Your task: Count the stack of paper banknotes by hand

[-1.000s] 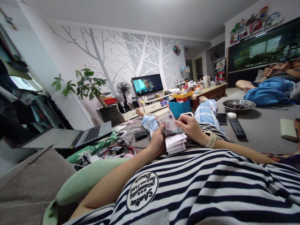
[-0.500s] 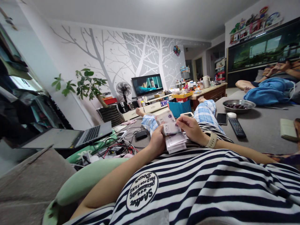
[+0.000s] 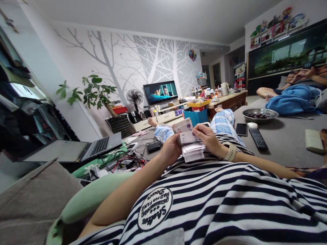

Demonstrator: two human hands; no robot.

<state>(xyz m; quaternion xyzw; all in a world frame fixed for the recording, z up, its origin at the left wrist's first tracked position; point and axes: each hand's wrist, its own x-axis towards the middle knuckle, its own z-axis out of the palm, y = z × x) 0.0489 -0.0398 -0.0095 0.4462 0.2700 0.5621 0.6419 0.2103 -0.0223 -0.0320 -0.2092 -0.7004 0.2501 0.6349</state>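
I lie back on a grey sofa in a striped shirt, both hands raised over my belly. My left hand (image 3: 170, 149) grips a thick stack of banknotes (image 3: 188, 142) from the left side. My right hand (image 3: 209, 139), with a beige watch on its wrist, pinches the front notes and folds them down toward me. The upper notes stand fanned upward behind the folded ones. A phone (image 3: 205, 124) rests on my plaid trouser leg just behind the notes.
A laptop (image 3: 76, 148), cables and a small black box (image 3: 154, 146) lie at my left. On the sofa to my right are a second phone (image 3: 241, 129), a remote (image 3: 258, 138), a metal bowl (image 3: 260, 114) and a book (image 3: 314, 140). Another person reclines far right (image 3: 293, 95).
Both hands have lifted the stack of notes slightly up and to the right, and my right hand has turned another note down from the fanned top.
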